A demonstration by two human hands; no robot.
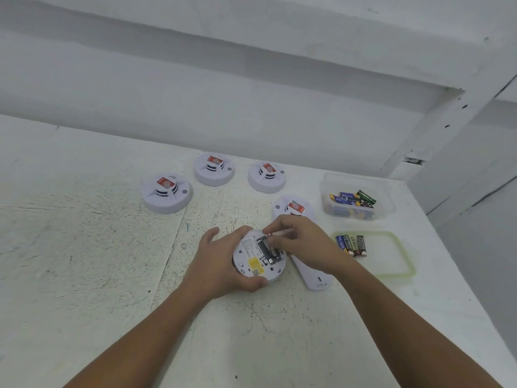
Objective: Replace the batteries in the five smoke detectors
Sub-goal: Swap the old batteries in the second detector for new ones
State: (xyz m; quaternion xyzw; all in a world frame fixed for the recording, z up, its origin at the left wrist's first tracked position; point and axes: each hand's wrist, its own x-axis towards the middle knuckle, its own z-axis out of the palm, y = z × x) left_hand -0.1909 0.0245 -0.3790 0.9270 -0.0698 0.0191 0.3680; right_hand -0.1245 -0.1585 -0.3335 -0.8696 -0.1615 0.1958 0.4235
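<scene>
Our left hand grips the upturned smoke detector on the counter while our right hand pinches a battery at its open compartment, four loose batteries lying right of it.

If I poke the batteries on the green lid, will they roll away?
Probably a little: the batteries are round and lie on their sides, packed together. The lid has a green rim that would likely stop them.
</scene>
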